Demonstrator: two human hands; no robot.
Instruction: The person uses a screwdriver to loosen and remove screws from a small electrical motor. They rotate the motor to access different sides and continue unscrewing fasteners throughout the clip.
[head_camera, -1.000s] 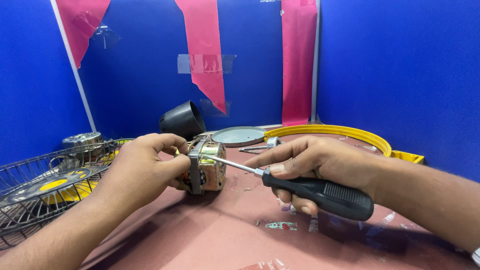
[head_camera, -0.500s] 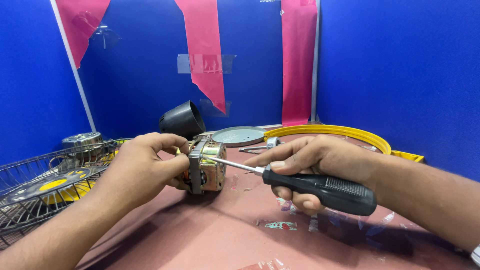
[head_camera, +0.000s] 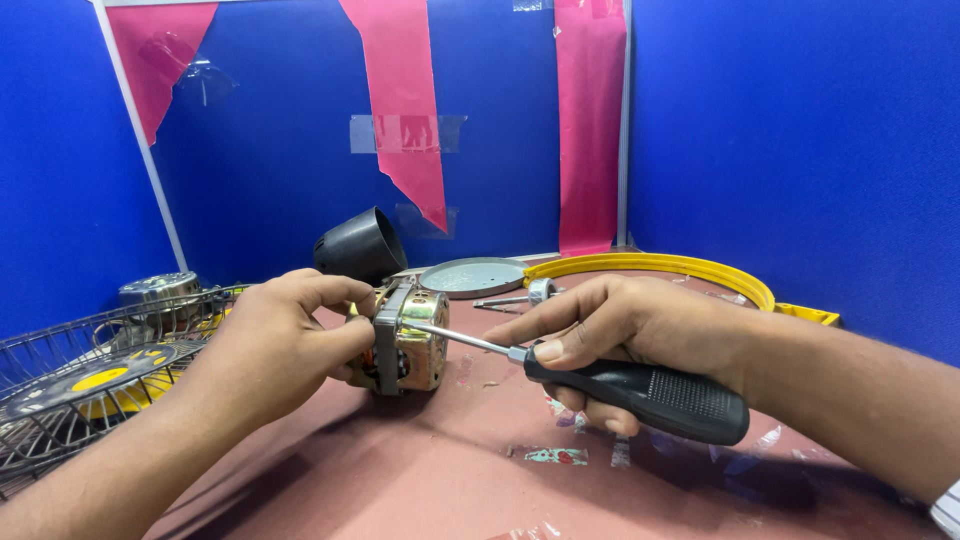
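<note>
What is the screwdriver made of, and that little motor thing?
The screwdriver: shiny bare metal shaft, matte black handle with a dotted grip, probably plastic or rubber. The motor: glossy gold-coloured casing with a dull grey frame, looks like metal.

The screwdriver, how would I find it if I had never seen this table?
Start at the reddish table in front of the blue walls. Near its middle, the left hand grips a small metal motor. The screwdriver is in the right hand, its tip at the motor: it is the only thing with a thin silver shaft and a fat black ribbed handle.
</note>
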